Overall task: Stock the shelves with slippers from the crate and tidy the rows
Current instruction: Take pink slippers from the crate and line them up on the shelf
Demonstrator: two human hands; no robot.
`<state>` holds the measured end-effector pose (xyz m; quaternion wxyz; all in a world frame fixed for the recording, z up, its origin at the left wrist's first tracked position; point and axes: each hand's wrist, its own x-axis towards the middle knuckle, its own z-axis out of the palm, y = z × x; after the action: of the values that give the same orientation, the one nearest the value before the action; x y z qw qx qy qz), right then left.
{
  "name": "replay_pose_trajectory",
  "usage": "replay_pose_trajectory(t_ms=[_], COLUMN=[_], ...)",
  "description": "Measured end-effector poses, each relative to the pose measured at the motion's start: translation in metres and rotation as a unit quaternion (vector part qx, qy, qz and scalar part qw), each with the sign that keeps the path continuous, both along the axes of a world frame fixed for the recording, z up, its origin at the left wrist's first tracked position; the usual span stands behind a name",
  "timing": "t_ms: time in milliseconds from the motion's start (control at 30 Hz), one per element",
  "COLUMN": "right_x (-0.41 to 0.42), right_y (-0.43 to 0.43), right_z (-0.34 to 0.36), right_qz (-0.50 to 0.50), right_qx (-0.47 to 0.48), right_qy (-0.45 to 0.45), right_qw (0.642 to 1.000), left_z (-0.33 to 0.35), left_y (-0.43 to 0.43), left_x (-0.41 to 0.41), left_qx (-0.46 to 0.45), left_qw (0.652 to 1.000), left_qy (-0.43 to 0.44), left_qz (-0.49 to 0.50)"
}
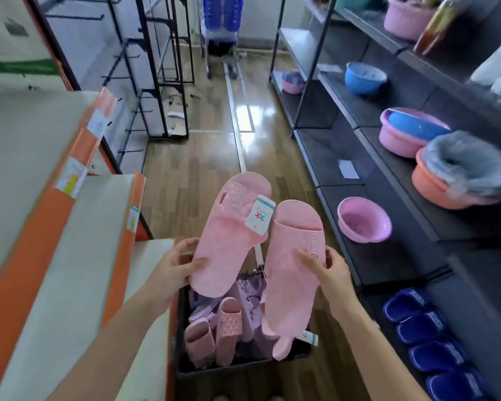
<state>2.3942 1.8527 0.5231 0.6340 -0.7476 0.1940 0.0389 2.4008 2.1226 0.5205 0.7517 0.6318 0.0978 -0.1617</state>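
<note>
We hold two pink slippers toes away, just above the crate at 6 o'clock. Our left hand grips one near its heel and our right hand curls round the other's waist, likely to match them before shelving. They look like soft matte moulded foam with broad straps and a paper tag; glossy blue slippers line the dark shelf at 4 o'clock.

pink basin, blue basin, wooden floor
</note>
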Motion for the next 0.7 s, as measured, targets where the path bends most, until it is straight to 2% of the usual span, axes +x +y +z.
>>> replay_pose_trajectory(t_ms=[367,500,700], right_x=[-0.069,-0.105,-0.176], right_y=[-0.069,-0.110,-0.179], right_z=[0.075,0.092,0.112], right_qz=[-0.099,-0.143,-0.209], right_qx=[-0.012,-0.044,-0.085], right_qy=[-0.086,-0.106,-0.098], right_qw=[0.991,0.983,0.969], left_z=[0.063,0.080,0.096], left_y=[-0.073,-0.116,-0.194], left_x=[-0.016,-0.031,-0.068], left_qx=[-0.014,-0.013,-0.026], left_qw=[0.993,0.984,0.971], left_qy=[-0.083,-0.112,-0.133], left_qz=[-0.087,-0.136,-0.197])
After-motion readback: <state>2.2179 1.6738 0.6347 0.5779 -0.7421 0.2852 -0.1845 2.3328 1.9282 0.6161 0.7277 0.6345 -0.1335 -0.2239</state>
